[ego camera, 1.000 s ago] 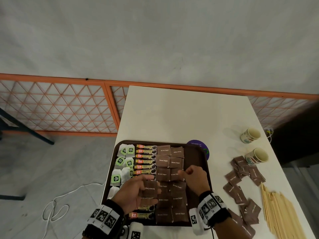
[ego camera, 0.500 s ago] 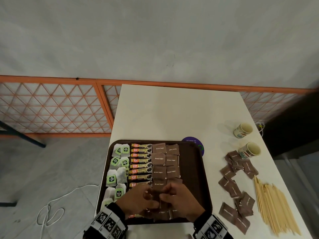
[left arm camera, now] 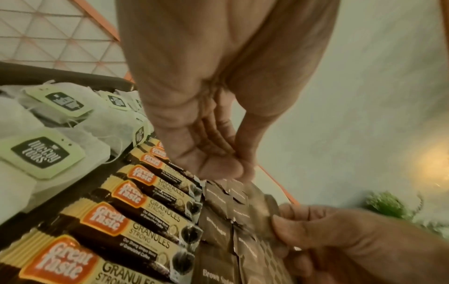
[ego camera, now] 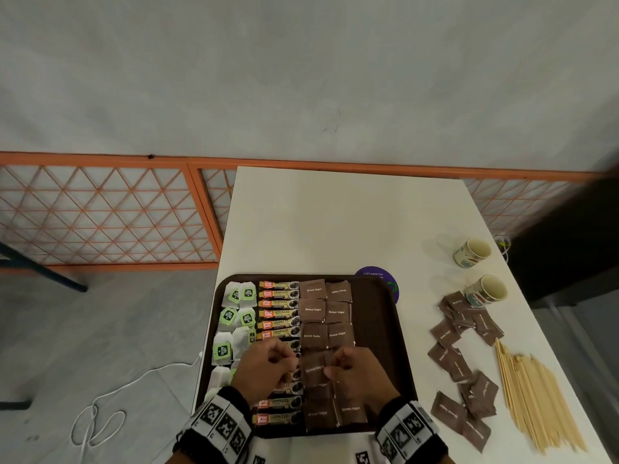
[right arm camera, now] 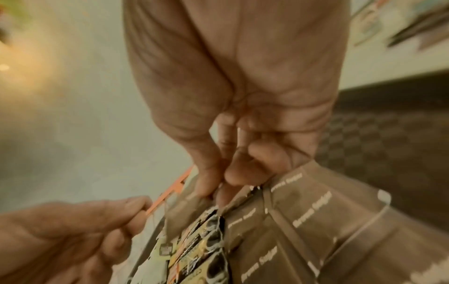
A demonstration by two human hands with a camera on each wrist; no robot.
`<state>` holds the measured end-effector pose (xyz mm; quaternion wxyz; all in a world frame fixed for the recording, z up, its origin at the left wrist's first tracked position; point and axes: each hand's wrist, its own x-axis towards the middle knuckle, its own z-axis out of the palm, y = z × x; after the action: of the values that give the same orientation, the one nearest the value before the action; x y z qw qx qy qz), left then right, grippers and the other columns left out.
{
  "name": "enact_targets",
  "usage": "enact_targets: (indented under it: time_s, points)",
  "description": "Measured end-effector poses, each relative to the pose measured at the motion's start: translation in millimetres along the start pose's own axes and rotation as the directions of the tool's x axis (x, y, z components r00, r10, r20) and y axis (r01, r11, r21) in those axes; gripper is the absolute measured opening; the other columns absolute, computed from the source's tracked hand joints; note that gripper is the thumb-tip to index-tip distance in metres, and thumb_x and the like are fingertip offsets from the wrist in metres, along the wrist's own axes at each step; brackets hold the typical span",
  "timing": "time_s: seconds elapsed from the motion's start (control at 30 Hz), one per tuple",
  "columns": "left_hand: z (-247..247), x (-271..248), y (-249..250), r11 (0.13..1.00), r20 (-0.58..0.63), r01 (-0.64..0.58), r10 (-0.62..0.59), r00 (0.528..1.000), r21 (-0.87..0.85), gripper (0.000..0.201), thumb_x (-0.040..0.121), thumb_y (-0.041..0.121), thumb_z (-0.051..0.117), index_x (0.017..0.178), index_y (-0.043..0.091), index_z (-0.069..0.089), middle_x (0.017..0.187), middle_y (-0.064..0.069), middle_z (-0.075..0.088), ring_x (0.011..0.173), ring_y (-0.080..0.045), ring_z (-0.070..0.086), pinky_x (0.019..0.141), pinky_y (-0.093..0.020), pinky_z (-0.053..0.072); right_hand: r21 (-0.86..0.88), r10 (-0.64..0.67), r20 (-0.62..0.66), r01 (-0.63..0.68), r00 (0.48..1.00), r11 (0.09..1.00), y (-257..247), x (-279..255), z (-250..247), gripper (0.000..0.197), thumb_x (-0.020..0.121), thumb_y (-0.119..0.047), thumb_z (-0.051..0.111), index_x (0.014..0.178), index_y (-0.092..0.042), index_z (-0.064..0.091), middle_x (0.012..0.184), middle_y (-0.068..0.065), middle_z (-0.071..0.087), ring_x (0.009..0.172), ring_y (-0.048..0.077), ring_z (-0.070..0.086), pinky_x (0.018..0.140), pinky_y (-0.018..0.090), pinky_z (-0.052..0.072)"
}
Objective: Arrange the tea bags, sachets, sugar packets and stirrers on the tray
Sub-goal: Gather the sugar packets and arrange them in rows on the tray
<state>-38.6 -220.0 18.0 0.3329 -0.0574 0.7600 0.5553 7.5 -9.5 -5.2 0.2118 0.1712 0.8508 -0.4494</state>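
A dark brown tray (ego camera: 375,316) holds tea bags (ego camera: 234,316) on the left, then coffee sachets (ego camera: 278,313), then two columns of brown sugar packets (ego camera: 325,311). Both hands hover over the tray's near half. My right hand (ego camera: 335,366) pinches one blurred sugar packet (ego camera: 313,369) between thumb and fingers, also seen in the wrist views (right arm camera: 184,207) (left arm camera: 261,209). My left hand (ego camera: 288,361) is just left of it, fingers curled into the palm (left arm camera: 226,167), with nothing seen in them. Loose sugar packets (ego camera: 459,363) and wooden stirrers (ego camera: 536,396) lie on the table to the right.
The tray's right strip is bare. Two paper cups (ego camera: 472,251) (ego camera: 487,291) lie on the white table's right side. A purple coaster (ego camera: 378,274) pokes out behind the tray. The table edge runs along the tray's left; a white cable (ego camera: 100,413) lies on the floor.
Half a second ago both hands met over one packet. Now the left hand has drawn a little to the left, and the right hand keeps the packet.
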Motion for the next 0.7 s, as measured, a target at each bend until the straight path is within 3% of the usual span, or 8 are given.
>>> enact_targets:
  time_s: [0.07, 0.2, 0.37, 0.43, 0.5, 0.57, 0.63, 0.7]
  points:
    - [-4.7, 1.0, -3.4, 1.0, -0.051, -0.005, 0.005, 0.999, -0.008, 0.005, 0.088, 0.008, 0.068, 0.091, 0.006, 0.064, 0.081, -0.013, 0.071, 0.06, -0.015, 0.063, 0.053, -0.024, 0.049, 0.052, 0.096, -0.044, -0.093, 0.994, 0.994, 3.7, 8.5, 5.0, 0.016, 0.074, -0.021, 0.079, 0.066, -0.023, 0.066, 0.067, -0.003, 0.07, 0.064, 0.006, 0.064, 0.068, 0.029, 0.054]
    - [-11.9, -2.8, -9.5, 0.999, -0.039, -0.006, 0.008, 0.999, 0.045, 0.005, 0.09, 0.012, 0.067, 0.09, 0.007, 0.064, 0.077, -0.009, 0.07, 0.057, -0.01, 0.062, 0.052, -0.021, 0.047, 0.079, 0.218, -0.096, -0.211, 0.971, 0.974, 0.8, 16.8, 14.2, 0.014, 0.075, -0.022, 0.08, 0.069, -0.021, 0.067, 0.07, -0.004, 0.071, 0.065, 0.006, 0.063, 0.074, 0.029, 0.058]
    - [-7.4, -2.3, -9.4, 0.995, -0.051, -0.039, 0.044, 0.998, 0.097, 0.007, 0.09, 0.014, 0.068, 0.087, 0.007, 0.065, 0.076, -0.008, 0.072, 0.057, -0.01, 0.063, 0.052, -0.019, 0.047, -0.091, 0.246, -0.228, -0.272, 0.942, 0.958, -7.6, -2.0, 11.7, 0.029, 0.079, -0.04, 0.072, 0.067, -0.032, 0.046, 0.084, -0.009, 0.058, 0.09, 0.018, 0.062, 0.078, 0.032, 0.05]
    - [1.5, -0.3, -4.9, 0.989, -0.036, -0.063, 0.068, 0.997, 0.132, 0.014, 0.09, 0.017, 0.068, 0.084, 0.005, 0.065, 0.067, -0.006, 0.069, 0.054, -0.007, 0.06, 0.052, -0.019, 0.047, -0.119, 0.219, -0.231, -0.251, 0.948, 0.961, -0.5, -15.5, 2.7, 0.031, 0.082, -0.041, 0.069, 0.067, -0.033, 0.043, 0.083, -0.011, 0.059, 0.085, 0.015, 0.062, 0.074, 0.03, 0.051]
    - [15.1, 1.8, 2.6, 0.986, 0.005, -0.072, 0.073, 0.997, 0.15, 0.022, 0.092, 0.022, 0.067, 0.081, 0.003, 0.064, 0.061, -0.006, 0.067, 0.05, -0.005, 0.056, 0.051, -0.017, 0.045, -0.116, 0.232, -0.25, -0.267, 0.94, 0.957, 17.5, -32.1, -15.0, 0.033, 0.085, -0.04, 0.07, 0.068, -0.029, 0.043, 0.074, -0.011, 0.056, 0.07, 0.007, 0.055, 0.06, 0.021, 0.042]
    - [32.1, 3.4, 11.5, 0.978, 0.05, -0.095, 0.087, 0.995, 0.188, 0.026, 0.092, 0.026, 0.067, 0.077, 0.006, 0.064, 0.061, -0.008, 0.068, 0.05, -0.006, 0.057, 0.055, -0.02, 0.047, -0.105, 0.281, -0.322, -0.329, 0.904, 0.938, 47.4, -49.8, -42.9, 0.035, 0.085, -0.039, 0.071, 0.068, -0.025, 0.044, 0.07, -0.009, 0.055, 0.063, 0.005, 0.051, 0.055, 0.02, 0.038]
    - [52.4, 4.9, 21.1, 0.963, 0.085, -0.131, 0.114, 0.99, 0.237, 0.024, 0.091, 0.028, 0.067, 0.077, 0.009, 0.064, 0.064, -0.006, 0.069, 0.052, -0.006, 0.058, 0.059, -0.021, 0.048, -0.098, 0.333, -0.426, -0.409, 0.841, 0.907, 81.1, -69.5, -75.5, 0.033, 0.087, -0.038, 0.069, 0.069, -0.023, 0.046, 0.07, -0.007, 0.058, 0.063, 0.008, 0.052, 0.061, 0.027, 0.047]
    - [78.8, 7.2, 32.2, 0.926, 0.121, -0.188, 0.157, 0.98, 0.326, 0.021, 0.091, 0.03, 0.066, 0.078, 0.015, 0.065, 0.068, -0.004, 0.071, 0.056, -0.003, 0.061, 0.059, -0.019, 0.049, -0.126, 0.343, -0.502, -0.459, 0.794, 0.879, 110.3, -88.5, -108.6, 0.019, 0.09, -0.036, 0.064, 0.083, -0.021, 0.055, 0.083, -0.004, 0.063, 0.069, 0.013, 0.054, 0.069, 0.033, 0.051]
